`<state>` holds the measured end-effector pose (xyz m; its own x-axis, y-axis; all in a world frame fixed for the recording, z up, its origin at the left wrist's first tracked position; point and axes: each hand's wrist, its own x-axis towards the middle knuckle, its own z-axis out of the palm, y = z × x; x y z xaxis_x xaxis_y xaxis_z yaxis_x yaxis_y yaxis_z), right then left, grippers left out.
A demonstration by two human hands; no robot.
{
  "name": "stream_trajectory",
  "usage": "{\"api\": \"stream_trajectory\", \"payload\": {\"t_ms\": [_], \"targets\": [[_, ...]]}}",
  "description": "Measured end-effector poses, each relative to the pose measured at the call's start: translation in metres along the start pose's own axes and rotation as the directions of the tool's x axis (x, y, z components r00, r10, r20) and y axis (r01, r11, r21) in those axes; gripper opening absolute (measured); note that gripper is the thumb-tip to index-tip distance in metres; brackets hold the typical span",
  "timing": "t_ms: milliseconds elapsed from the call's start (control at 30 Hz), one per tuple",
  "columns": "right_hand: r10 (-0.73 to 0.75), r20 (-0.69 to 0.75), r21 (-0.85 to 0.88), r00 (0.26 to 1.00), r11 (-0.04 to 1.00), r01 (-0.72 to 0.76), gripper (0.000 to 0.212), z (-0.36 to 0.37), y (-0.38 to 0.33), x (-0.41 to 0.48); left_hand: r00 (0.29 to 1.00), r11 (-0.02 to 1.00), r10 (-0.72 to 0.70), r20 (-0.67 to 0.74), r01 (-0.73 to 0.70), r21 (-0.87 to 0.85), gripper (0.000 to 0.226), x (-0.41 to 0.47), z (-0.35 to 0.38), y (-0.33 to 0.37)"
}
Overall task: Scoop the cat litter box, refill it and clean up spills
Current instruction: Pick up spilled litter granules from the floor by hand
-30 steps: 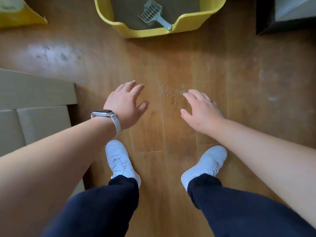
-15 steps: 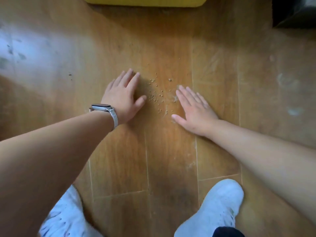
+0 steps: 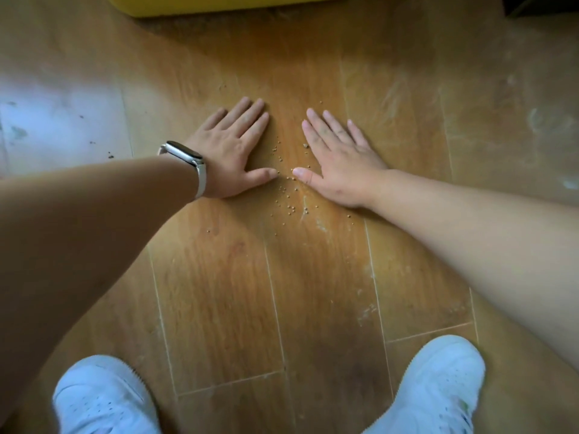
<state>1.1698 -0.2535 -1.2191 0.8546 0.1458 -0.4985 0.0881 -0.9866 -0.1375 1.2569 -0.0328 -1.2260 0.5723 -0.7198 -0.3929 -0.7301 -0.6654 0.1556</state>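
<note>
My left hand and my right hand lie flat on the wood floor in the middle of the frame, fingers straight, holding nothing. The spilled litter bits sit between my thumbs and just below them. The yellow litter box is at the top edge.

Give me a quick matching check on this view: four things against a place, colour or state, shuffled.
Things:
1 left hand
2 right hand
3 spilled litter
4 litter box

Descriptions:
A yellow, at the top edge of view
B loose grains between the hands
C flat on the floor, bare wrist
D flat on the floor, watch on wrist

Pairs: 1-D, 2-C, 3-B, 4-A
</note>
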Motion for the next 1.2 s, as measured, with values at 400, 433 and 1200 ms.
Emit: {"api": "stream_trajectory", "payload": {"t_ms": [400,433,1200], "targets": [[-0.199,0.054,-0.075,0.978,0.976,0.203,0.081,0.033,-0.021,-0.053,0.961,0.961,0.277,0.028,-0.277,0.003,0.097,-0.049,0.033,0.032],[-0.203,0.044,-0.052,0.978,0.977,0.205,0.081,0.037,-0.021,-0.06,0.955,0.956,0.293,0.039,-0.293,-0.009,0.096,-0.054,0.035,0.034],[-0.111,-0.028,-0.016,0.993,0.994,0.11,0.087,0.06,-0.055,-0.082,0.999,0.998,-0.044,-0.031,0.042,-0.054,0.09,-0.129,0.069,0.07]]}}
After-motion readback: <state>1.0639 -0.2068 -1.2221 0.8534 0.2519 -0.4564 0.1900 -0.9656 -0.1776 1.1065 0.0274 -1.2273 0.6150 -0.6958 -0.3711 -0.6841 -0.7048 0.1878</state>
